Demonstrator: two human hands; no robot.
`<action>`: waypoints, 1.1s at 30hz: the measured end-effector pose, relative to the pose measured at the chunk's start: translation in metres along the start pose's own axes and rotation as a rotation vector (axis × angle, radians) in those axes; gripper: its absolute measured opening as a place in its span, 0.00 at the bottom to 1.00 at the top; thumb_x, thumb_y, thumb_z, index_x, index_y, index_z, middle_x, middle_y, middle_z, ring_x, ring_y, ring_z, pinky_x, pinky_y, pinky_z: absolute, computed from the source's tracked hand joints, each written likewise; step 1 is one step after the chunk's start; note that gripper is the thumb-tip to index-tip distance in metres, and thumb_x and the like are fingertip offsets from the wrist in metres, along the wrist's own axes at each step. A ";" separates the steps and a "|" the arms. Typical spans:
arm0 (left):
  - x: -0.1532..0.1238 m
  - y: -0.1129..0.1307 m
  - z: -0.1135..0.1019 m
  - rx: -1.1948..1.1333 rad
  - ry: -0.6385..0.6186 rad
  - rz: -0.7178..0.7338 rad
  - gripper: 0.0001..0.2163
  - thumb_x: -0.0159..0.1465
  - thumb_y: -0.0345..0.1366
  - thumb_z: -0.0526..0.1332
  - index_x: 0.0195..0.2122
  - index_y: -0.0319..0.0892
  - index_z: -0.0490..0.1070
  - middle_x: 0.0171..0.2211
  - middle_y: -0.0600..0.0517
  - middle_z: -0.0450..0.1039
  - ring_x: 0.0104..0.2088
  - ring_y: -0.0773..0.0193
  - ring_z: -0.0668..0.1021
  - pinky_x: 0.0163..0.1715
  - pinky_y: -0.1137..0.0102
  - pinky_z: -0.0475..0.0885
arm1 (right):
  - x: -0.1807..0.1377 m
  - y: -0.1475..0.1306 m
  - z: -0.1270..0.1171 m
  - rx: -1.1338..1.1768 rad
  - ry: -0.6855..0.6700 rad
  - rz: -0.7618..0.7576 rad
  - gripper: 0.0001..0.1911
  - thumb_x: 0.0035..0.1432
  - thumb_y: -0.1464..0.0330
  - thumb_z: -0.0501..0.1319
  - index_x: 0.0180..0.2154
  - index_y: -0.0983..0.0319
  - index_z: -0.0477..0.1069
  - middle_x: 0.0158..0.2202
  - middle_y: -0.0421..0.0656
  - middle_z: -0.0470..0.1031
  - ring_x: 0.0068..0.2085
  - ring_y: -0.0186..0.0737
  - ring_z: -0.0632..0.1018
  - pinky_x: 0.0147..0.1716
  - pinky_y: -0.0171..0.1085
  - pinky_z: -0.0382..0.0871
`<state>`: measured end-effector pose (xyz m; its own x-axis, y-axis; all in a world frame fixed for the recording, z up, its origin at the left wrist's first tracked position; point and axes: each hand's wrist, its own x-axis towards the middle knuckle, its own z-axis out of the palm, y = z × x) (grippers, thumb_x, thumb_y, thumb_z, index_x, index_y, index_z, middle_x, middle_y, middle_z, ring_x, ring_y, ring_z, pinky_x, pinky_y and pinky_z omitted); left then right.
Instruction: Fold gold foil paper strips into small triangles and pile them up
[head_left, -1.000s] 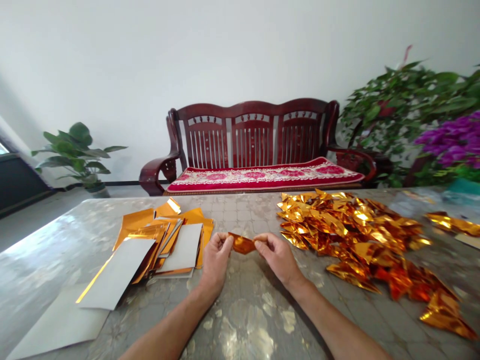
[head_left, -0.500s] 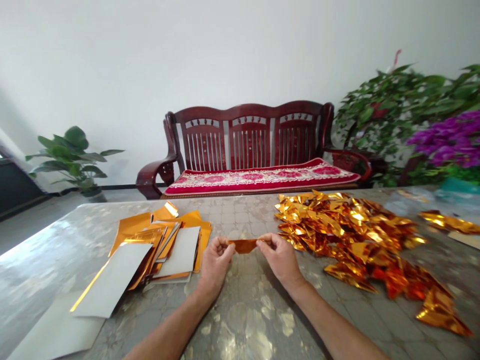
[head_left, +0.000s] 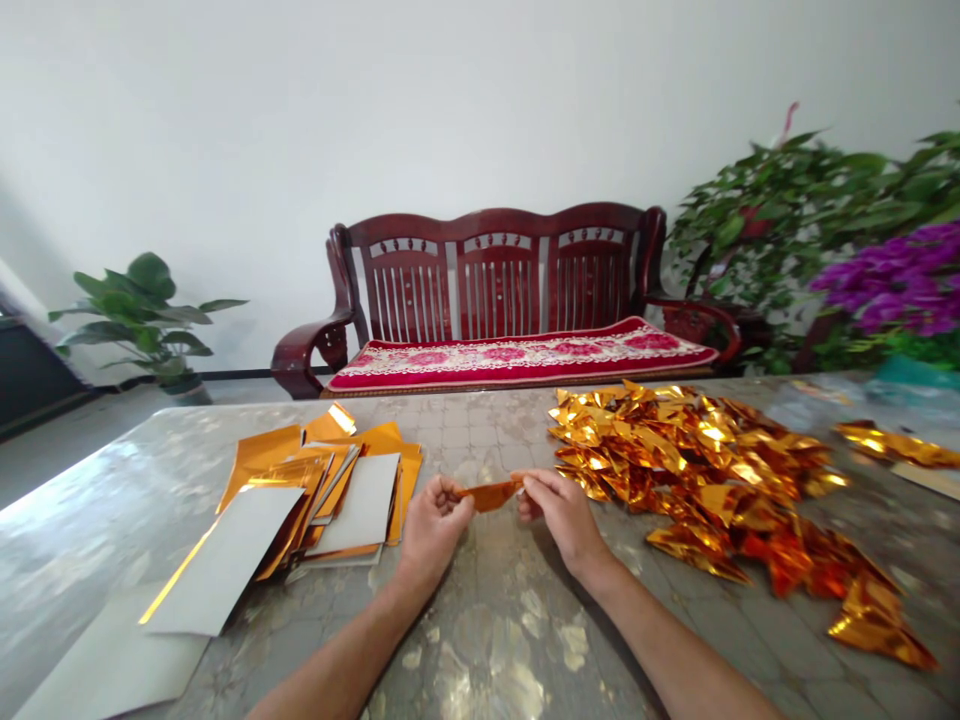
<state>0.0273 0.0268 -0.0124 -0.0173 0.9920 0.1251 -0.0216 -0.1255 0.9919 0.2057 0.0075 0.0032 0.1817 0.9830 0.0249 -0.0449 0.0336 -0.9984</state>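
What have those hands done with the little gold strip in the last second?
The strip of gold foil has gone from a bunched shape to a narrower, flatter band, its right end now tilted slightly up. The left hand and right hand pinched it throughout; neither let go. The stack of foil sheets and the heap of folded foil pieces stayed as they were.

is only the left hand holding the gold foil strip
No, the left hand and the right hand both pinch the gold foil strip, one at each end.
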 end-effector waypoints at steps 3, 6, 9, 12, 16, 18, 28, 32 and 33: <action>0.003 0.002 -0.002 -0.054 -0.017 -0.053 0.13 0.47 0.39 0.68 0.27 0.42 0.65 0.20 0.59 0.69 0.19 0.72 0.70 0.20 0.78 0.62 | -0.003 -0.003 -0.002 0.105 -0.065 0.060 0.18 0.47 0.61 0.64 0.38 0.65 0.79 0.27 0.43 0.77 0.27 0.37 0.77 0.29 0.38 0.75; 0.004 0.003 -0.004 -0.079 -0.043 -0.091 0.14 0.48 0.39 0.68 0.29 0.42 0.64 0.19 0.60 0.69 0.17 0.73 0.68 0.18 0.78 0.60 | -0.004 -0.003 -0.003 0.115 -0.091 0.057 0.19 0.46 0.60 0.66 0.38 0.65 0.78 0.27 0.43 0.78 0.27 0.36 0.77 0.27 0.36 0.74; 0.004 0.005 -0.005 -0.080 -0.074 -0.118 0.15 0.49 0.40 0.69 0.30 0.42 0.64 0.20 0.59 0.71 0.16 0.74 0.67 0.17 0.79 0.58 | -0.002 -0.001 -0.005 0.041 -0.082 0.045 0.20 0.47 0.57 0.66 0.38 0.65 0.77 0.27 0.42 0.76 0.24 0.35 0.75 0.21 0.33 0.69; 0.003 0.006 -0.006 -0.095 -0.122 -0.129 0.16 0.51 0.42 0.69 0.32 0.42 0.63 0.21 0.59 0.72 0.17 0.74 0.68 0.19 0.79 0.59 | 0.002 0.002 -0.008 -0.130 -0.054 -0.030 0.17 0.50 0.58 0.63 0.36 0.63 0.77 0.24 0.39 0.74 0.22 0.33 0.70 0.18 0.32 0.62; 0.004 0.002 -0.007 -0.099 -0.195 -0.079 0.16 0.53 0.41 0.68 0.34 0.43 0.62 0.21 0.60 0.71 0.19 0.72 0.70 0.21 0.78 0.62 | 0.007 0.005 -0.011 -0.359 -0.025 -0.216 0.11 0.52 0.61 0.60 0.29 0.61 0.75 0.22 0.39 0.73 0.25 0.36 0.71 0.25 0.34 0.64; 0.006 -0.001 -0.007 -0.072 -0.213 -0.032 0.14 0.54 0.40 0.66 0.35 0.44 0.61 0.21 0.61 0.67 0.20 0.72 0.69 0.22 0.77 0.63 | 0.007 0.006 -0.012 -0.440 -0.018 -0.259 0.10 0.54 0.62 0.58 0.27 0.60 0.73 0.21 0.38 0.72 0.25 0.37 0.72 0.27 0.35 0.64; 0.013 -0.005 -0.015 0.182 -0.268 0.253 0.04 0.57 0.32 0.62 0.34 0.42 0.70 0.28 0.56 0.69 0.28 0.68 0.71 0.29 0.74 0.65 | 0.008 0.008 -0.020 -0.536 -0.124 -0.464 0.06 0.56 0.68 0.58 0.32 0.59 0.74 0.31 0.40 0.76 0.36 0.40 0.75 0.39 0.37 0.67; 0.017 -0.010 -0.019 0.241 -0.299 0.257 0.06 0.57 0.30 0.62 0.36 0.42 0.74 0.31 0.53 0.73 0.30 0.66 0.73 0.33 0.72 0.66 | 0.007 0.008 -0.022 -0.544 -0.172 -0.459 0.05 0.54 0.70 0.60 0.33 0.59 0.74 0.32 0.40 0.75 0.36 0.39 0.74 0.38 0.36 0.66; 0.018 -0.011 -0.019 0.257 -0.302 0.264 0.06 0.57 0.30 0.62 0.36 0.42 0.75 0.32 0.52 0.73 0.31 0.66 0.73 0.33 0.72 0.67 | 0.007 0.008 -0.022 -0.546 -0.183 -0.451 0.04 0.54 0.71 0.60 0.33 0.59 0.73 0.32 0.39 0.74 0.35 0.39 0.74 0.37 0.36 0.66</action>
<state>0.0079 0.0456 -0.0212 0.3028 0.8915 0.3371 0.1930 -0.4037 0.8943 0.2282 0.0104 -0.0058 -0.1022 0.9106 0.4004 0.5003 0.3950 -0.7705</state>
